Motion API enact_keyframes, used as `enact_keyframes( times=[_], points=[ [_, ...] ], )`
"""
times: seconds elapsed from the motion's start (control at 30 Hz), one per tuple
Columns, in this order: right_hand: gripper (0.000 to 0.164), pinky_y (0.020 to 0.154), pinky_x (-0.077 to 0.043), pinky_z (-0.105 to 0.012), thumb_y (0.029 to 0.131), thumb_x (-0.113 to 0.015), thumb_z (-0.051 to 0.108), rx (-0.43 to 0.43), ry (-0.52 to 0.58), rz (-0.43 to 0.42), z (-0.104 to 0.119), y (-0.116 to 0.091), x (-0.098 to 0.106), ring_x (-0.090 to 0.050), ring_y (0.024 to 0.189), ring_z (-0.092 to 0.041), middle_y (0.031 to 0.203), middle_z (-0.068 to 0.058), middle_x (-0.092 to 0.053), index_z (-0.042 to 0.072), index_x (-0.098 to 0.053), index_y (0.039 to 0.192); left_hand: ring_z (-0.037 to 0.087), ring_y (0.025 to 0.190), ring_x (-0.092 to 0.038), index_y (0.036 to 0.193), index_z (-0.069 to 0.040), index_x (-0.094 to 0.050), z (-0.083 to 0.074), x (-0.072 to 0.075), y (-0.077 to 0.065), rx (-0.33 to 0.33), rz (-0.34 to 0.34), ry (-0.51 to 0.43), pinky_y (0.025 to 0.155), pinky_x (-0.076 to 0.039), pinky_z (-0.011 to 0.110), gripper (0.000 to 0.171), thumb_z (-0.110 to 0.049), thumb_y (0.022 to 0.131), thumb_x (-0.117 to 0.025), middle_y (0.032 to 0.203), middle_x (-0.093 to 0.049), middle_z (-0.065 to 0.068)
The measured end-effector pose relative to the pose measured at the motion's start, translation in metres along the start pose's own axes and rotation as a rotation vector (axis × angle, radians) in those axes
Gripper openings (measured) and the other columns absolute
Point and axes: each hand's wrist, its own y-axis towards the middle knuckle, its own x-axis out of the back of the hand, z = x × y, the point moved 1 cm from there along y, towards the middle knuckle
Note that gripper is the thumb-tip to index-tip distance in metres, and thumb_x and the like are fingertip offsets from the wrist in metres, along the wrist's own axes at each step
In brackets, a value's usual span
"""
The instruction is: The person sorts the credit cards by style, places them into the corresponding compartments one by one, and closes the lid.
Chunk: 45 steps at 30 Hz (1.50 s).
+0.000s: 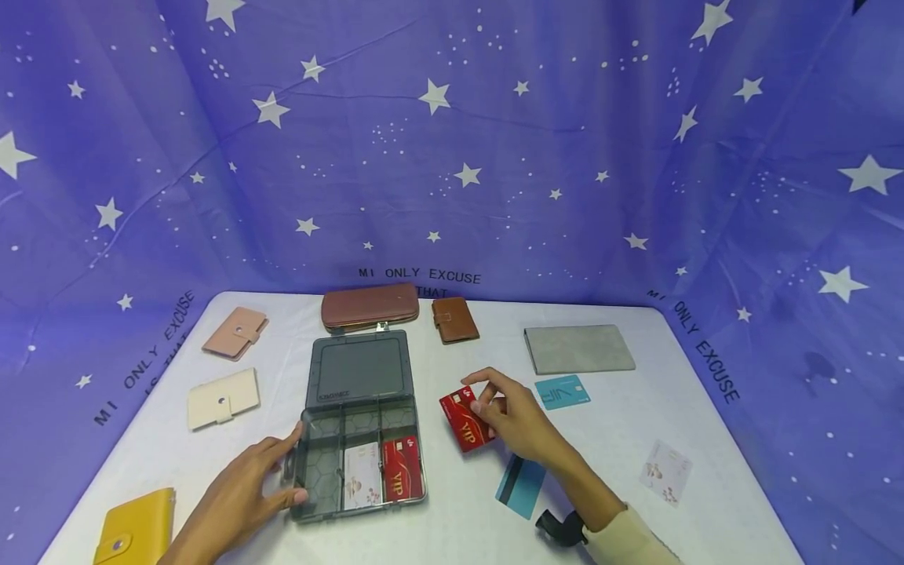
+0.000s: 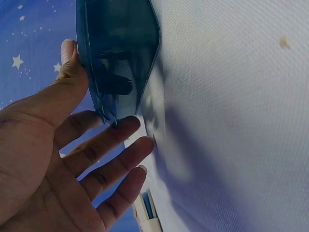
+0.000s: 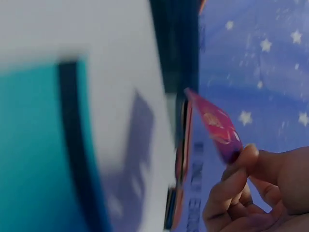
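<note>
Well, the right hand is pinching a red card by its edge, above the counter beside the open box; the left hand is resting spread fingers against that box. Such a slim hold could be inviting a drop.

Blue-purple fabric backdrop, white stars and dots, black lettering near its lower edge, white table

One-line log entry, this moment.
right hand: holds red VIP card | left hand: touches box | lid: open | inside: two cards
</note>
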Motion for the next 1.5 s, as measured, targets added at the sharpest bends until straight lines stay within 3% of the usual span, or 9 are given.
enact_keyframes(
  times=[0.17,0.33,0.47,0.6,0.87,1.03,1.23,1.37,1.5],
  points=[
    [0.033,0.059,-0.059,-0.040,0.096,-0.067,0.017,0.023,0.148,0.108,0.018,-0.004,-0.029,-0.062,0.058,-0.025,0.091,-0.013,-0.058,0.018,-0.059,0.128,0.006,0.086,-0.053,0.151,-0.018,-0.045,0.000,0.000,0.000,0.006,0.001,0.000,0.080,-0.051,0.038,0.092,-0.047,0.073,-0.084,0.104,-0.062,-0.009],
    [0.031,0.051,-0.055,-0.035,0.092,-0.072,0.018,0.077,0.111,0.120,0.028,-0.004,-0.057,-0.064,0.059,-0.038,0.082,-0.006,-0.066,0.019,-0.063,0.122,0.007,0.087,-0.053,0.150,-0.018,-0.045,0.001,0.000,-0.001,0.004,-0.004,0.002,0.080,-0.051,0.039,0.092,-0.047,0.072,-0.084,0.106,-0.063,-0.007],
    [0.028,0.044,-0.048,-0.026,0.089,-0.075,0.016,0.128,-0.017,0.086,0.030,-0.003,-0.075,-0.058,0.051,-0.022,0.075,0.004,-0.066,0.023,-0.066,0.115,0.006,0.087,-0.054,0.150,-0.017,-0.046,0.000,0.000,-0.001,0.006,0.001,-0.001,0.081,-0.052,0.039,0.091,-0.046,0.072,-0.084,0.108,-0.063,-0.006],
    [0.027,0.047,-0.043,-0.020,0.085,-0.078,0.014,0.174,-0.205,0.061,0.032,-0.003,-0.089,-0.048,0.052,-0.005,0.072,0.010,-0.061,0.020,-0.068,0.109,0.006,0.088,-0.054,0.151,-0.018,-0.045,0.000,-0.001,-0.001,0.023,0.020,-0.003,0.082,-0.052,0.039,0.091,-0.045,0.072,-0.084,0.109,-0.064,-0.006],
    [0.030,0.055,-0.033,-0.021,0.079,-0.084,0.033,0.159,-0.598,0.041,0.031,-0.004,-0.100,-0.040,0.065,-0.003,0.080,0.010,-0.052,0.023,-0.076,0.107,0.007,0.090,-0.055,0.151,-0.019,-0.044,-0.001,0.001,-0.001,0.021,0.014,0.007,0.084,-0.053,0.041,0.093,-0.047,0.072,-0.084,0.110,-0.064,-0.005],
    [0.030,0.057,-0.037,-0.020,0.082,-0.081,0.038,0.172,-0.471,0.094,0.027,-0.003,-0.090,-0.045,0.066,-0.004,0.079,0.008,-0.056,0.024,-0.076,0.108,0.007,0.091,-0.056,0.151,-0.018,-0.045,0.000,0.000,-0.001,0.010,0.004,0.012,0.086,-0.053,0.042,0.093,-0.047,0.072,-0.084,0.112,-0.065,-0.004],
    [0.037,0.065,-0.050,-0.021,0.085,-0.079,0.037,0.202,-0.268,0.129,0.016,-0.001,-0.054,-0.057,0.073,-0.009,0.088,0.003,-0.064,0.021,-0.070,0.117,0.006,0.089,-0.054,0.151,-0.018,-0.045,-0.001,0.001,-0.001,0.010,0.001,0.015,0.084,-0.053,0.040,0.093,-0.045,0.071,-0.085,0.109,-0.064,-0.006],
    [0.043,0.071,-0.052,-0.026,0.083,-0.081,0.034,0.158,-0.282,0.087,0.000,-0.002,-0.021,-0.061,0.081,-0.014,0.095,0.000,-0.066,0.020,-0.069,0.121,0.006,0.089,-0.054,0.151,-0.018,-0.044,-0.001,0.001,0.000,0.014,0.010,0.012,0.083,-0.053,0.039,0.093,-0.045,0.072,-0.085,0.108,-0.064,-0.007],
    [0.050,0.075,-0.050,-0.029,0.078,-0.086,0.030,0.115,-0.389,0.007,-0.020,-0.006,0.018,-0.060,0.088,-0.018,0.104,-0.002,-0.066,0.021,-0.067,0.123,0.005,0.088,-0.054,0.151,-0.018,-0.044,-0.001,0.001,0.001,0.021,0.021,0.004,0.080,-0.052,0.037,0.093,-0.046,0.072,-0.085,0.106,-0.063,-0.008]
  ],
)
